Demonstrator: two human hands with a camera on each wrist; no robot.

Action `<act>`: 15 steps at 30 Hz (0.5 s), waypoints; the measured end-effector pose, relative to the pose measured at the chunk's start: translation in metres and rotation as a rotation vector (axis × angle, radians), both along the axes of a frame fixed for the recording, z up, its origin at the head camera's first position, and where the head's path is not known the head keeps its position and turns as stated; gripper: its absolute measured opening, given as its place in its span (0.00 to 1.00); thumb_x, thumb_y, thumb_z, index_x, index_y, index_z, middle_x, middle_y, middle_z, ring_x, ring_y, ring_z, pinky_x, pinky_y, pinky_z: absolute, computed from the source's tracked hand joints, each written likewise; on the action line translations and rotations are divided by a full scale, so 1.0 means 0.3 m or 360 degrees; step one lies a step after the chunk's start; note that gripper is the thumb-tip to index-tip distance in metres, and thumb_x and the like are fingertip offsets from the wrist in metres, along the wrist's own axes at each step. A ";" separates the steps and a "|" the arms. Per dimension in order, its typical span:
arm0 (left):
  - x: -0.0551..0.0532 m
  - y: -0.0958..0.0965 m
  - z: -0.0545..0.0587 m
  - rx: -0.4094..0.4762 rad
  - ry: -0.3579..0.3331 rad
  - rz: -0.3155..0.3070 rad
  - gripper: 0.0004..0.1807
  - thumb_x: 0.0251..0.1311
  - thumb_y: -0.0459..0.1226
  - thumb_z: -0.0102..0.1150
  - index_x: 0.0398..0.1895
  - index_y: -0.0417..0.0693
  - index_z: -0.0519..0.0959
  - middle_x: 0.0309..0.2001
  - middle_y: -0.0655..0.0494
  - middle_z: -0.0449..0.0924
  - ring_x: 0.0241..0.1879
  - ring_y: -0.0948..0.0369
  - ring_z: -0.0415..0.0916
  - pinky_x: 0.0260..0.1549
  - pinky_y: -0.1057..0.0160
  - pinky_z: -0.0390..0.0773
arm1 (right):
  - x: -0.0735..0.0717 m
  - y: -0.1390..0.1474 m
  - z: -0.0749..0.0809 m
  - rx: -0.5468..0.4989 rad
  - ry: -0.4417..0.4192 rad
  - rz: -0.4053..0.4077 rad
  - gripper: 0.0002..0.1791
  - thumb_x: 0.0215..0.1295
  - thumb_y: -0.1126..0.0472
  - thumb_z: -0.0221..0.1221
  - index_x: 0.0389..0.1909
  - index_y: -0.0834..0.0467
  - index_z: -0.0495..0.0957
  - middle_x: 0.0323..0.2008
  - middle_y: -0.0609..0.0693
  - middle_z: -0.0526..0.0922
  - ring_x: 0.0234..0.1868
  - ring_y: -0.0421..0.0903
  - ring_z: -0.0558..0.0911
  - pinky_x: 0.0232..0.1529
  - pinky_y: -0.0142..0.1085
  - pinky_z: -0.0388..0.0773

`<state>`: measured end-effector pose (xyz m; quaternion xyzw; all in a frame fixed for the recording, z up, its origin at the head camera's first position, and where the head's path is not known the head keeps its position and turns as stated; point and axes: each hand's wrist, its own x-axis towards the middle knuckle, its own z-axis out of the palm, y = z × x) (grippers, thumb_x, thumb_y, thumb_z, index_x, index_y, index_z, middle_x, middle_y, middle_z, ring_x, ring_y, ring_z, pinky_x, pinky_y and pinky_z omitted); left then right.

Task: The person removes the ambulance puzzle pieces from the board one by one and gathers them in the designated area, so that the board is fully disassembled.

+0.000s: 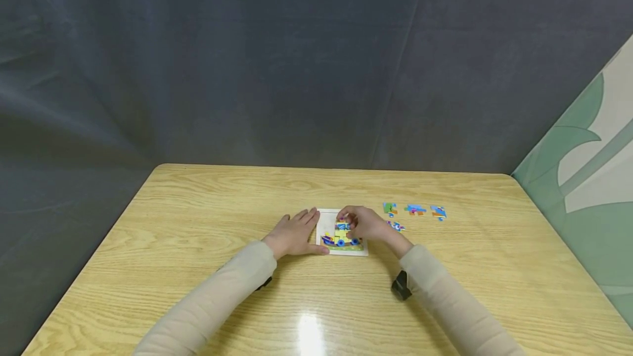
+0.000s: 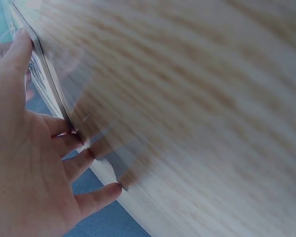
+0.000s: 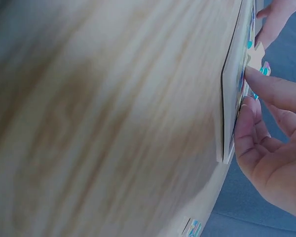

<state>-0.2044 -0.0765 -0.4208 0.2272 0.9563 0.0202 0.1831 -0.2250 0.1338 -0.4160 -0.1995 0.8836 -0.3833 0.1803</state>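
A small jigsaw puzzle board (image 1: 325,221) with a white border lies flat on the table, its lower part filled with a yellow and blue vehicle picture. My left hand (image 1: 295,235) rests at the board's left side, fingers spread, thumb on its lower left corner. In the left wrist view, the fingertips (image 2: 119,186) touch the tabletop. Over the board's right half, my right hand (image 1: 365,223) pinches a puzzle piece (image 3: 255,57), which stands tilted above the picture in the right wrist view. The fingers hide part of that piece and the board's upper right.
Right of the board lie several loose puzzle pieces: a green one (image 1: 389,207), a blue-orange one (image 1: 415,209), another blue one (image 1: 438,212), and one with white spots (image 1: 396,226) close to the right wrist. Behind the wooden table (image 1: 222,196) hangs a dark curtain (image 1: 296,70).
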 end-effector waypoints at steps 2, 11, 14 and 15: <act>0.000 0.001 0.000 0.0001 0.0003 -0.0001 0.53 0.57 0.71 0.43 0.77 0.51 0.44 0.78 0.56 0.41 0.77 0.56 0.45 0.71 0.44 0.55 | 0.000 0.004 0.006 -0.0024 -0.0010 -0.0016 0.19 0.52 0.81 0.58 0.46 0.66 0.77 0.30 0.52 0.74 0.28 0.41 0.70 0.28 0.28 0.69; 0.001 0.003 0.008 0.0009 0.0003 0.0004 0.53 0.57 0.71 0.43 0.77 0.52 0.45 0.78 0.56 0.42 0.77 0.56 0.45 0.71 0.44 0.55 | -0.010 0.018 0.021 -0.0116 0.0004 0.0016 0.15 0.59 0.78 0.54 0.47 0.68 0.79 0.33 0.59 0.77 0.32 0.43 0.73 0.34 0.31 0.74; 0.002 0.002 0.011 0.0012 0.0008 0.0002 0.53 0.57 0.70 0.44 0.77 0.51 0.45 0.78 0.56 0.42 0.77 0.56 0.45 0.71 0.44 0.55 | -0.007 0.025 0.026 -0.0147 -0.0025 -0.0032 0.15 0.61 0.76 0.54 0.49 0.67 0.79 0.35 0.59 0.78 0.33 0.44 0.77 0.37 0.34 0.78; 0.003 0.002 0.011 0.0014 0.0009 0.0003 0.53 0.57 0.70 0.44 0.77 0.51 0.45 0.78 0.55 0.42 0.77 0.56 0.45 0.71 0.44 0.55 | -0.004 0.028 0.030 -0.0157 -0.0038 -0.0049 0.16 0.61 0.76 0.53 0.49 0.67 0.79 0.36 0.59 0.79 0.34 0.44 0.78 0.38 0.35 0.79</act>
